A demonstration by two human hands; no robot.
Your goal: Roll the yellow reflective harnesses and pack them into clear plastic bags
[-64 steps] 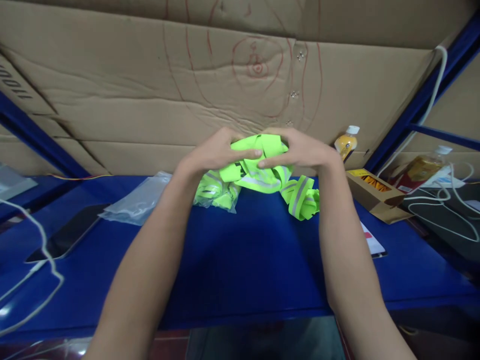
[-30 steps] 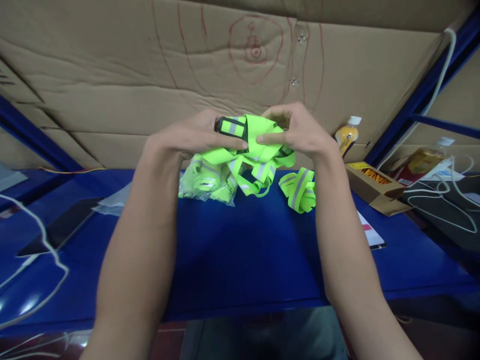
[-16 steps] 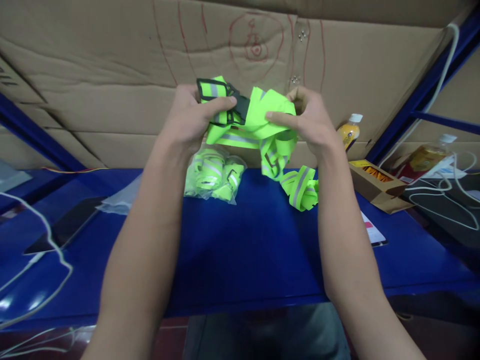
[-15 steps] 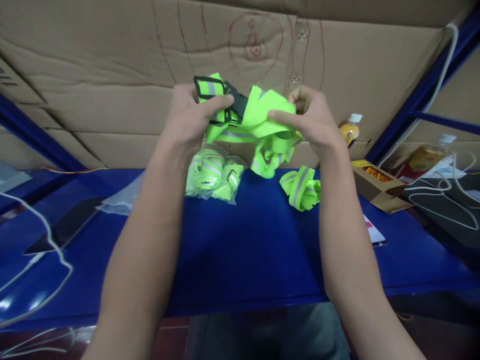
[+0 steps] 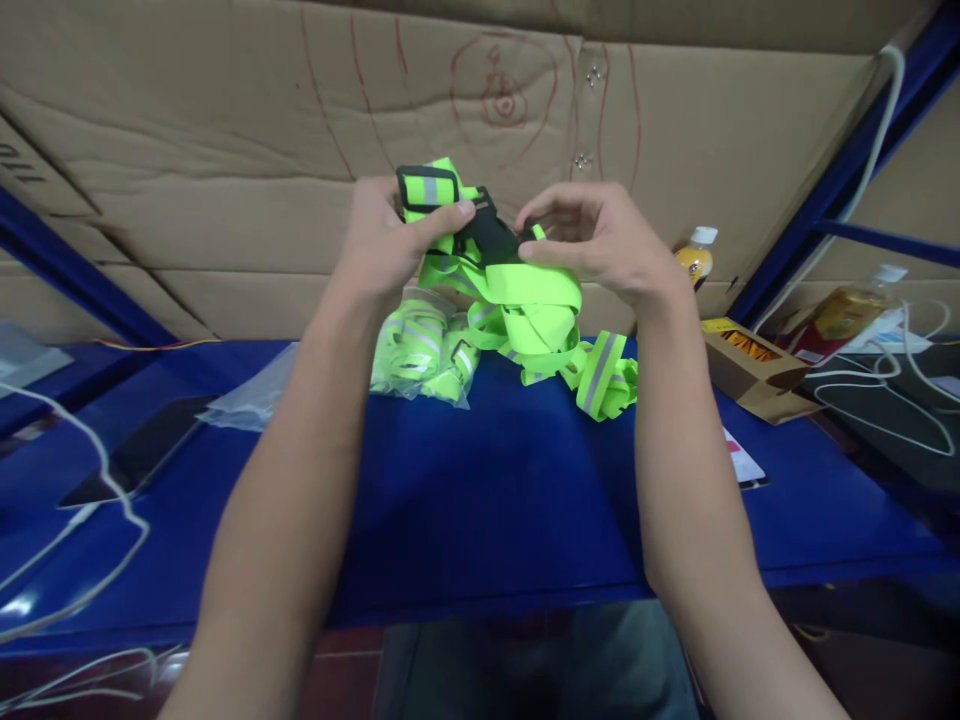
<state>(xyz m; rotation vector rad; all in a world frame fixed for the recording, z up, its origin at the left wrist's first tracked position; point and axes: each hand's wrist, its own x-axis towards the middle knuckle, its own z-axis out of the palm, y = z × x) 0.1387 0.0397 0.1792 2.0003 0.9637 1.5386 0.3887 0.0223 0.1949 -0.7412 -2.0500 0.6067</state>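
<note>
Both my hands hold up a neon-green reflective strap (image 5: pixel 529 305) with a black plastic buckle (image 5: pixel 487 235) above the blue table (image 5: pixel 487 510). My left hand (image 5: pixel 386 240) pinches the strap end beside the buckle, thumb on top. My right hand (image 5: pixel 592 240) grips the buckle's other side with curled fingers. The strap's loose loops hang down to the table. A bagged bundle of the same green straps (image 5: pixel 420 350) lies below my left hand. Another folded green strap (image 5: pixel 604 375) lies below my right wrist.
Cardboard sheets (image 5: pixel 225 170) line the wall behind. An empty clear bag (image 5: pixel 247 395) and a dark tablet (image 5: pixel 127 460) with white cable lie at left. At right are two drink bottles (image 5: pixel 694 260), an open small carton (image 5: pixel 750 375), a card and white cables.
The hands lifted the strap off the table and pulled it open. The buckle came into view, and my right hand moved from the fabric to the buckle while the loops dropped lower.
</note>
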